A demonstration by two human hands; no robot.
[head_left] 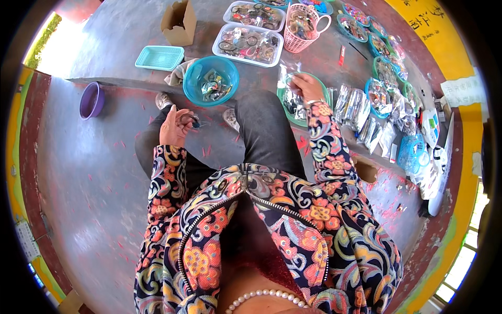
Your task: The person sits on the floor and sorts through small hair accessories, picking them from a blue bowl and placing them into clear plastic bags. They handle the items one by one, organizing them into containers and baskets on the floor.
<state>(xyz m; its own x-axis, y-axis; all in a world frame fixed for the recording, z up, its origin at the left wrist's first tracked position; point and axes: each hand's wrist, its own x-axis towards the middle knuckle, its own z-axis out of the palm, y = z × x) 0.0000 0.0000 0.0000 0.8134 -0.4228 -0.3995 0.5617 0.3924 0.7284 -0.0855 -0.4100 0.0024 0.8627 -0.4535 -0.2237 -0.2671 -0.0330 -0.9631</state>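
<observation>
My left hand (177,127) is held above my left thigh, its fingers curled round a small dark item (196,124) with a clear edge; its exact kind is too small to make out. My right hand (307,86) reaches over a green round basket (322,83) at the right. A clear plastic bag (287,73) sticks up at its fingertips, pinched between them. Small packed goods lie in that basket, partly hidden by the hand. Between my hands and farther off stands a blue basin (232,78) with several small bagged items inside.
White trays (222,60) of looped bands and a pink basket (293,43) stand behind. A turquoise tray (151,57), cardboard box (179,23) and purple basin (92,102) are leftward. Bagged bundles (351,104) and filled baskets (377,99) crowd the right. A raised ledge crosses ahead.
</observation>
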